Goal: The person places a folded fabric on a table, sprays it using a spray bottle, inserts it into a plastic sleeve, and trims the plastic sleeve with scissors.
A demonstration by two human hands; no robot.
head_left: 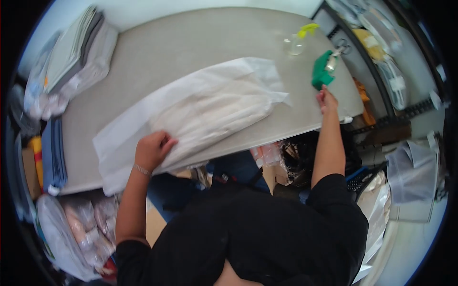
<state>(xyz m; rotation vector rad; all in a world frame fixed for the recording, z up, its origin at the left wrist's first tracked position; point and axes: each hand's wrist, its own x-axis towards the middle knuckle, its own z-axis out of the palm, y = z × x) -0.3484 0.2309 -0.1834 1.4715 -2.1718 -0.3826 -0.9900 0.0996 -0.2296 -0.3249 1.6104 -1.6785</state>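
Note:
A folded off-white cloth lies inside a translucent white plastic bag slanting across the table. My left hand rests at the bag's near side, its fingers curled against the plastic. At the right, my right hand is at the lower end of a green tape dispenser. Its fingers are drawn together and a fingertip seems to touch the dispenser; whatever lies between them is too small to make out.
A spray bottle with a yellow head stands at the back right, near scissors. Folded textiles are stacked at the left end of the grey table. Bagged goods sit below left; shelving borders the right.

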